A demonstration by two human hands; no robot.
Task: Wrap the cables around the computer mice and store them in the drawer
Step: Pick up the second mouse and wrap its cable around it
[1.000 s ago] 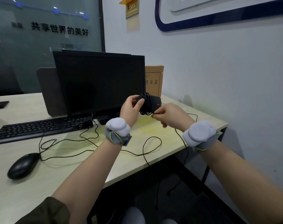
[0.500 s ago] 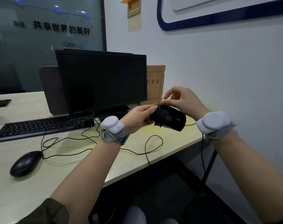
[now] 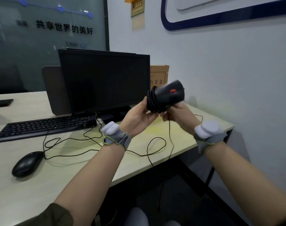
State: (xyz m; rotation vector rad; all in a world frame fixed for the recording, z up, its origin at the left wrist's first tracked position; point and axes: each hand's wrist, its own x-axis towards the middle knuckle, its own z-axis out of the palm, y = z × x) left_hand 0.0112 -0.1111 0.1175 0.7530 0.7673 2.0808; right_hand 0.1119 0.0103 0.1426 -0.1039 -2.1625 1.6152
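A black mouse with a red wheel [image 3: 169, 95] is held up in front of the monitor, its cable coiled in several turns around its rear end. My left hand [image 3: 137, 117] grips that coiled end from the left. My right hand [image 3: 178, 114] is under the mouse and pinches the loose cable [image 3: 170, 137], which hangs down past the desk edge. A second black mouse [image 3: 27, 163] lies on the desk at the left, its cable [image 3: 73, 139] sprawled in loops across the desktop. No drawer is in view.
A dark monitor [image 3: 104, 80] and a black keyboard [image 3: 44, 127] stand on the pale desk [image 3: 46, 181]. A brown cardboard file box [image 3: 159, 75] leans by the white wall on the right. The desk's right edge and black legs drop off below my hands.
The mouse has been lifted higher and turned, red wheel now facing me. My right hand swung from above the mouse to beneath it, carrying the cable around.
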